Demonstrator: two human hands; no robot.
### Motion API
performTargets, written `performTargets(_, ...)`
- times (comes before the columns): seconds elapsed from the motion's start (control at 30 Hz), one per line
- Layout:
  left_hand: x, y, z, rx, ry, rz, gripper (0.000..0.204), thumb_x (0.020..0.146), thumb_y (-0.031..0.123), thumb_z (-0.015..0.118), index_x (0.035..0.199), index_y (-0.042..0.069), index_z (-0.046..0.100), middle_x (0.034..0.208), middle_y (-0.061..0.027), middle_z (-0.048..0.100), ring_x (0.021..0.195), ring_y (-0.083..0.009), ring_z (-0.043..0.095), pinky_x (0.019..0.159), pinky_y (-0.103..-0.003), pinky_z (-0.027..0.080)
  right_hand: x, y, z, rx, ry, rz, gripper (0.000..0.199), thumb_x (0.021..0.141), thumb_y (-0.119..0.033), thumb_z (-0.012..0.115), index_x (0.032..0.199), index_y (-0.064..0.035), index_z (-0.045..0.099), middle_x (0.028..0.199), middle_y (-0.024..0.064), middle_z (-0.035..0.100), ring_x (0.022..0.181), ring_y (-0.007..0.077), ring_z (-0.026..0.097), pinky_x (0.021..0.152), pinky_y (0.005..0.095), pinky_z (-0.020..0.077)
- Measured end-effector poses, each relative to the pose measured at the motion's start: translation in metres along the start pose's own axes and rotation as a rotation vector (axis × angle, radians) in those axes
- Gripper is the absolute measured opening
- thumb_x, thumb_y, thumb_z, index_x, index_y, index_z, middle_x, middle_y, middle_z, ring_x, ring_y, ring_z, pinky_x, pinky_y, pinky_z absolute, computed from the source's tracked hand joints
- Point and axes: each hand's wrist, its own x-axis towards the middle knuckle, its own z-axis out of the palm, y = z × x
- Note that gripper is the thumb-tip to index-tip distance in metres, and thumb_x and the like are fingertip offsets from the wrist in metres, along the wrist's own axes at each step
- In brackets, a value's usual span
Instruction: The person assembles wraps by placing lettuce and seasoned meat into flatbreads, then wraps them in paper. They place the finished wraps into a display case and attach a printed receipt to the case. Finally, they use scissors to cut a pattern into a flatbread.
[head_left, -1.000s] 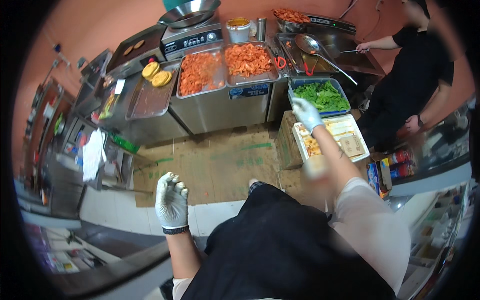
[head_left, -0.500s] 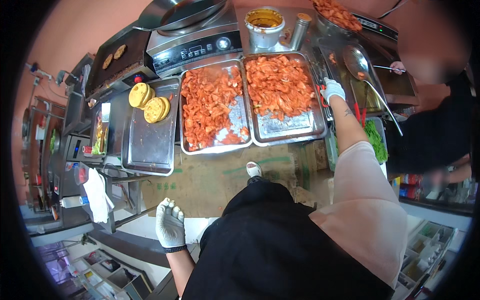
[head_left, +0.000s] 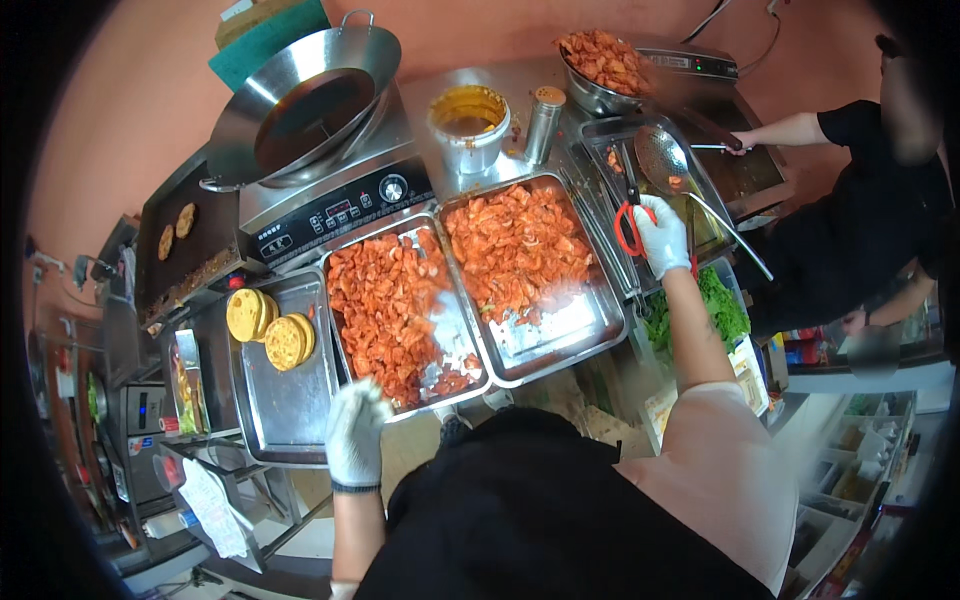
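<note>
head view: right hand (head_left: pixel 662 236) grips red scissors (head_left: pixel 630 226), fingers closed.

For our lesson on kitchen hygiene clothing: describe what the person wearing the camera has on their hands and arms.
Both the left hand and the right hand wear thin white disposable gloves. The left glove ends at a dark band at the wrist. The forearms are uncovered. A short pale pink sleeve covers the right upper arm, over a black apron front.

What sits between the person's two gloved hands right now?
In the head view, two steel trays of orange-red meat pieces lie between the left hand and right hand: the left tray and right tray.
</note>
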Motion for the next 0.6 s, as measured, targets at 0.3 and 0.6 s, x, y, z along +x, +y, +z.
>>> performTargets(0.3,0.072,-0.038,0.11,-0.292,-0.349,-0.106,0.039,0.104,0.025,0.056,0.134,0.001,0.052,0.128,-0.0155,0.061,0.1,-0.0196,0.064,0.088,-0.035,0.054,-0.178,-0.206,0.096,0.254,-0.606,-0.373,0.025,0.094,-0.011,0.067,0.117,0.0001,0.066,0.101,0.0057,0.063,0.091,0.0147,0.06,0.083,0.028,0.0486)
performTargets(0.6,0.092,-0.054,0.007,-0.448,-0.162,-0.138,0.039,0.106,0.036,0.048,0.125,0.004,0.058,0.123,-0.0092,0.062,0.108,-0.0199,0.06,0.094,-0.038,0.05,-0.236,-0.205,0.194,0.001,-0.798,-0.517,0.071,0.083,0.01,0.065,0.148,-0.0085,0.041,0.116,0.0099,0.056,0.099,0.0183,0.06,0.088,0.0294,0.051)
